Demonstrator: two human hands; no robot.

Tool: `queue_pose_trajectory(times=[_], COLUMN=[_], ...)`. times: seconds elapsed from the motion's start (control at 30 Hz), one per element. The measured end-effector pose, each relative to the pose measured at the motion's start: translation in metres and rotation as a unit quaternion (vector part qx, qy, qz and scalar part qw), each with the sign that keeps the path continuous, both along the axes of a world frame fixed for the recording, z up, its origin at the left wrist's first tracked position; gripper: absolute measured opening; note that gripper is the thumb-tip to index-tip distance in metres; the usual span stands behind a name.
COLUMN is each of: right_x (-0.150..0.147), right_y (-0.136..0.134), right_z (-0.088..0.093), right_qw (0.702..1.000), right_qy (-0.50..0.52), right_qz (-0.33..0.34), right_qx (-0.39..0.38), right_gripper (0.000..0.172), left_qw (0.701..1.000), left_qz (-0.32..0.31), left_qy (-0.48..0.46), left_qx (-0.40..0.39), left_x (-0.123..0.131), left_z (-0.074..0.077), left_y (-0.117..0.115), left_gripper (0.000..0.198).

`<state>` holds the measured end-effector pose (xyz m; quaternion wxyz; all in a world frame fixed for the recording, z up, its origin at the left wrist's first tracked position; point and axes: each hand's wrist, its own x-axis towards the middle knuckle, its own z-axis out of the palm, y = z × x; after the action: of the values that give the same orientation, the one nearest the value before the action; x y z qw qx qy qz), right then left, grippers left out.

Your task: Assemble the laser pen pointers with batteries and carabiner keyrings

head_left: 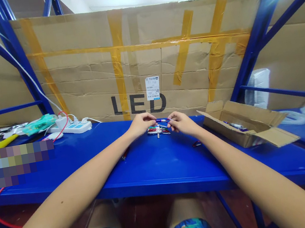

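My left hand point(143, 124) and my right hand point(183, 122) meet over the middle of the blue table. Between them they hold a slim, shiny blue pen-like piece point(162, 120) level, one end in each hand's pinched fingers. Just below it, on the tabletop, lies a small pile of shiny pen-like pieces point(157, 130) in red, green and silver. A small dark red loop-shaped piece point(196, 144) rests near my right forearm. Close to my left forearm is another small red piece point(124, 155), partly hidden by the arm.
To the right, an open cardboard box point(238, 124) holds more shiny pieces. A white power strip point(78, 126), a green plastic packet point(39, 124) and yellow-handled tools point(2, 142) lie at the left. A large cardboard sheet point(87, 78) closes off the back between blue posts.
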<state>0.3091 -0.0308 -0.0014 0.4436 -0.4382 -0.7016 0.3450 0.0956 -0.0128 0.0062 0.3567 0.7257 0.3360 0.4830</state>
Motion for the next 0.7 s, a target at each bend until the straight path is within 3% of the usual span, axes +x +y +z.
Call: queue_pose_trajectory(times=[0.23,0.47,0.7], right_x=[0.002,0.006,0.000], right_y=[0.012,0.038,0.065], right_z=[-0.003,0.000,-0.003], right_qw=[0.997,0.993,0.953], right_qy=[-0.044,-0.090,-0.244], right_qz=[-0.025,-0.051,-0.122], right_qx=[0.066,0.063,0.135], right_gripper=[0.010,0.009,0.010], left_qw=[0.996,0.978,0.949], left_qz=[0.001,0.027,0.082], left_qy=[0.071,0.170,0.271], left_qx=[0.051,0.115,0.139], left_x=[-0.008,-0.007,-0.001], left_z=[-0.001,0.005,0.004], left_y=[0.017,0.040,0.069], left_gripper=[0.011,0.008,0.014])
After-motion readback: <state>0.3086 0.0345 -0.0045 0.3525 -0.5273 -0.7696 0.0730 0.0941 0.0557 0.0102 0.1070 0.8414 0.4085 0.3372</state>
